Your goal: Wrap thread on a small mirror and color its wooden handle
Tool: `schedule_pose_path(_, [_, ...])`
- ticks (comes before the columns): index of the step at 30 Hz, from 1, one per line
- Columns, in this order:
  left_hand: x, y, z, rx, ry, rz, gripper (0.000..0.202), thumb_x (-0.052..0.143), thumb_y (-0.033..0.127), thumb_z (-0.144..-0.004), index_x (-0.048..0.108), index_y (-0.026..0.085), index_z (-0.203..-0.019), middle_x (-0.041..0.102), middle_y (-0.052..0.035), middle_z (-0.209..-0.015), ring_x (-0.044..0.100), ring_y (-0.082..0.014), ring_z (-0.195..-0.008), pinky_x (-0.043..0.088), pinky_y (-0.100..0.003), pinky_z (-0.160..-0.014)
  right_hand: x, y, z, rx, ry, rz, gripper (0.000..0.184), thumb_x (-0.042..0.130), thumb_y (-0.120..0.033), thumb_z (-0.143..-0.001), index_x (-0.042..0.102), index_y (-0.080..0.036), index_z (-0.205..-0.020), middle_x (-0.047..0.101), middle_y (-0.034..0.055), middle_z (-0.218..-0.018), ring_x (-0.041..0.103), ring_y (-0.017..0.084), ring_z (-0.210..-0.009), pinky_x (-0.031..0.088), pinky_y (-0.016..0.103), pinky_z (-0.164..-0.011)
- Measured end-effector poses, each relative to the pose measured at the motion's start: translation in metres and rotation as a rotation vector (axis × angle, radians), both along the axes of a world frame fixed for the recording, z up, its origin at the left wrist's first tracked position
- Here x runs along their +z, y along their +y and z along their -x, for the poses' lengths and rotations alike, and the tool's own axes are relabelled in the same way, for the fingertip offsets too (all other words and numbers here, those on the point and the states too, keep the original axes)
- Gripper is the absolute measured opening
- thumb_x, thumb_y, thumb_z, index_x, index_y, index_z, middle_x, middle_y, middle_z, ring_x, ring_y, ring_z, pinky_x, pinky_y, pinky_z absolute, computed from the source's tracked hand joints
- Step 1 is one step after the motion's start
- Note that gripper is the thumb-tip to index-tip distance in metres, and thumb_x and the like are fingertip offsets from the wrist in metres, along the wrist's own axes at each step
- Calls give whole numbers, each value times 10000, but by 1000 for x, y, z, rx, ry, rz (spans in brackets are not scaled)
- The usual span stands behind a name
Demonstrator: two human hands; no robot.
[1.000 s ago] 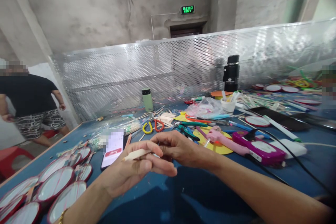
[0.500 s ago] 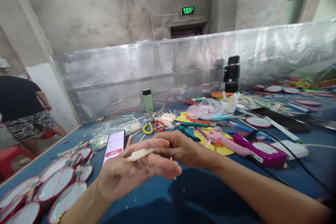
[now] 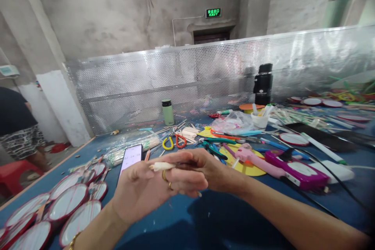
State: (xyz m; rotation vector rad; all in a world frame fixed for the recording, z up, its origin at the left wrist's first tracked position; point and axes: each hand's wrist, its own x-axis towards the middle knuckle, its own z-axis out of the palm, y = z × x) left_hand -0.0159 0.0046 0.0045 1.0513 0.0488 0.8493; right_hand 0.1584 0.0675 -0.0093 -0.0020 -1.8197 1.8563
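Observation:
My left hand point(image 3: 146, 191), palm turned up, pinches a short cream-coloured tapered piece point(image 3: 162, 166) between thumb and fingers. Its near end shows a small orange-brown tip. My right hand point(image 3: 209, 168) meets the left fingertips, its fingers closed around the far end of the piece, which they hide. A small pale tip point(image 3: 199, 194) pokes out below the left fingers; I cannot tell whether it belongs to the same piece. Behind the left wrist lies a phone point(image 3: 131, 157) with a lit screen.
Red-rimmed round discs point(image 3: 68, 202) crowd the table's left side. Yellow-and-red-handled pliers point(image 3: 168, 143), wooden sticks point(image 3: 189, 134) and a green bottle point(image 3: 168, 113) stand or lie beyond my hands. Rightward are a pink glue gun point(image 3: 258, 160) and purple device point(image 3: 297, 170). A person point(image 3: 17, 125) is far left.
The cream piece has turned slightly and less of it shows between my hands. Both hands stay together. The view has shifted a little, and the person at left has moved toward the frame's edge.

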Motion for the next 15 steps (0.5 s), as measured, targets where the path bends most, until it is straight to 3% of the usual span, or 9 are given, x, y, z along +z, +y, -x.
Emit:
schedule_pose_path(4, [1, -1, -1, 11, -17, 52, 635, 466, 285, -792, 536, -19, -1344, 638, -294, -1282, 564, -412, -1237, 281, -569, -1059, -1, 1, 1, 6, 4, 52, 466, 709, -396, -849, 603, -217, -1266, 530, -40, -680, 463, 47, -514, 412, 174, -480])
schedule_pose_path(8, [2, -1, -2, 23, -26, 107, 770, 318, 581, -931, 482, -23, -1379, 617, -327, -1288, 537, -437, -1255, 294, -588, -1047, -4, 5, 3, 2, -9, 79, 427, 706, -437, -837, 636, -200, -1185, 589, 4, -820, 532, 69, -621, 456, 167, -505])
schedule_pose_path(11, [3, 0, -3, 35, -42, 125, 1038, 119, 790, -862, 445, -36, -1400, 615, -356, -1267, 556, -449, -1224, 309, -598, -1029, -10, 11, 4, -34, -31, 120, 349, 689, -435, -847, 660, -175, -1078, 595, 21, -866, 552, 79, -652, 459, 163, -494])
schedule_pose_path(15, [2, 0, -3, 42, -53, 130, 1128, 22, 818, -811, 463, -48, -1383, 623, -363, -1244, 573, -445, -1196, 314, -590, -1024, -19, 19, 3, -115, -55, 93, 325, 658, -436, -872, 663, -164, -1050, 602, 40, -895, 585, 106, -737, 480, 170, -533])
